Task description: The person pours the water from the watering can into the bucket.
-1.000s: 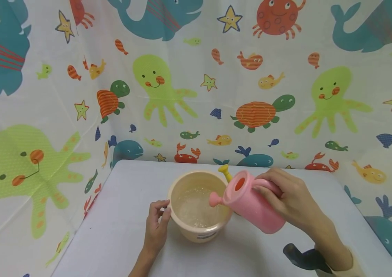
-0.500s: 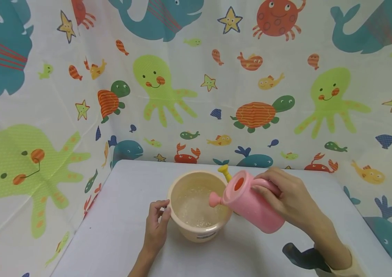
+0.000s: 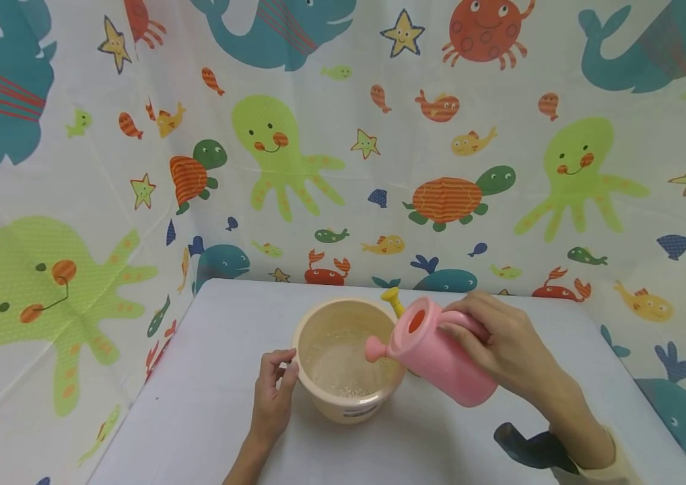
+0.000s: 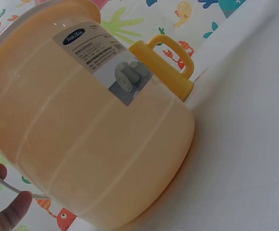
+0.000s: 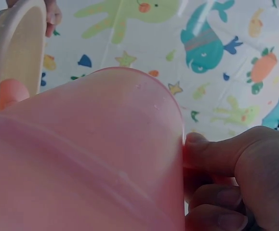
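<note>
A cream bucket (image 3: 343, 411) stands upright on the white table, with rippled water (image 3: 345, 367) inside. At its left rim my left hand (image 3: 275, 394) pinches the bucket's thin pale handle (image 4: 6, 186), seen in the left wrist view. My right hand (image 3: 500, 343) grips the handle of a pink watering can (image 3: 448, 360), raised at the bucket's right. The can tilts left, and its round spout head (image 3: 375, 349) hangs over the bucket's opening. Whether water runs from it is hard to see. Several fingers (image 5: 216, 207) curl round the can's handle in the right wrist view.
Behind the pink can, a yellow watering can shows its spout (image 3: 394, 300) in the head view and its handle (image 4: 180, 53) in the left wrist view. A sea-animal patterned curtain (image 3: 367, 175) surrounds the table (image 3: 197, 404). A black strap (image 3: 533, 450) sits on the right wrist.
</note>
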The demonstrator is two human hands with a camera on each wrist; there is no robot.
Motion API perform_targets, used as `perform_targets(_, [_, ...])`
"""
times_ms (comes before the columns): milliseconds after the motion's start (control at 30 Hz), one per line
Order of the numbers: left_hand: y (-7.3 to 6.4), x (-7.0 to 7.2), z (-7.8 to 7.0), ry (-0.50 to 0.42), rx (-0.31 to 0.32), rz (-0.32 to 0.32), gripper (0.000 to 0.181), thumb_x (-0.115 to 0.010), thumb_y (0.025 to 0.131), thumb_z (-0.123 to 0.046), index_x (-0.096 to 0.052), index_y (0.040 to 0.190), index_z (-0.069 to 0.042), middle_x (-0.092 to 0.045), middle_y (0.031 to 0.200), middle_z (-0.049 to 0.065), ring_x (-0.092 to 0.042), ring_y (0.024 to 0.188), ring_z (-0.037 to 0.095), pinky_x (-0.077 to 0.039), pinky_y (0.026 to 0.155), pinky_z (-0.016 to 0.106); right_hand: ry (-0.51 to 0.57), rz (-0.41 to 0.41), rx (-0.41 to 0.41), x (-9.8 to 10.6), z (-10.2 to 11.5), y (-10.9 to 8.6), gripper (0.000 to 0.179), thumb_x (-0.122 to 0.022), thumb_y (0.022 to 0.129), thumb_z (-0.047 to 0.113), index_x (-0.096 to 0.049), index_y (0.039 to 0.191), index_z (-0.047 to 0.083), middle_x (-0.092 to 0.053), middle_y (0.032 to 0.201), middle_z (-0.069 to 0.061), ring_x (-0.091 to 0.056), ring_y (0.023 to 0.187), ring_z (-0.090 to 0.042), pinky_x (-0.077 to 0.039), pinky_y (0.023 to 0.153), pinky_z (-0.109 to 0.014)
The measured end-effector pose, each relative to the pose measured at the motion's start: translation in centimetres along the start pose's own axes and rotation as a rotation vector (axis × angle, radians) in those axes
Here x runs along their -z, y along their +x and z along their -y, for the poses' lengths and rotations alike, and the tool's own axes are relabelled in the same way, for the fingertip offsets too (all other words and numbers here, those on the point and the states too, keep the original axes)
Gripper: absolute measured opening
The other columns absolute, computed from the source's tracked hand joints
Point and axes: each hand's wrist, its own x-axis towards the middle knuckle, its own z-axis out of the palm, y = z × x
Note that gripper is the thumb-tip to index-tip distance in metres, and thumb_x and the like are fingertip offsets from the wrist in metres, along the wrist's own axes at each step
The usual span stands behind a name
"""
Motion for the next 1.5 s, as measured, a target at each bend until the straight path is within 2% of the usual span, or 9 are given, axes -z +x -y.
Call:
perform_targets(367, [0.08, -0.06, -0.52, 0.005, 0.015, 0.007, 0.024, -0.053, 0.093, 0.007, -0.056, 0.116, 0.001, -0.059, 0.110, 0.010, -0.053, 0.104, -0.002, -0.044, 0.078, 0.014, -0.010, 0.019, -0.006, 0.10, 0.06, 0.13, 0.032, -0.085, 0.072, 0.004, -0.069, 0.097, 0.016, -0.064, 0.085, 0.009, -0.054, 0.075, -0.003, -0.053, 0.062, -0.020])
perform_targets(667, [0.05, -0.01, -0.75, 0.011, 0.032, 0.014, 0.022, -0.052, 0.094, 0.005, -0.056, 0.115, 0.000, -0.060, 0.111, 0.009, -0.054, 0.105, -0.001, -0.044, 0.080, 0.014, -0.003, 0.015, -0.001, 0.14, 0.14, 0.13, 0.032, -0.085, 0.072, 0.004, -0.069, 0.097, 0.017, -0.064, 0.086, 0.010, -0.054, 0.075, -0.003, -0.052, 0.063, -0.018])
perform_targets(1500, [-0.02, -0.05, -0.37, 0.024, 0.001, 0.001, 0.026, -0.053, 0.091, 0.008, -0.056, 0.116, 0.001, -0.058, 0.110, 0.006, -0.053, 0.103, -0.001, -0.043, 0.079, 0.014, -0.013, 0.038, 0.010, 0.12, 0.23, 0.42, 0.032, -0.085, 0.072, 0.006, -0.069, 0.098, 0.016, -0.062, 0.084, 0.010, -0.053, 0.075, -0.002, -0.053, 0.062, -0.021])
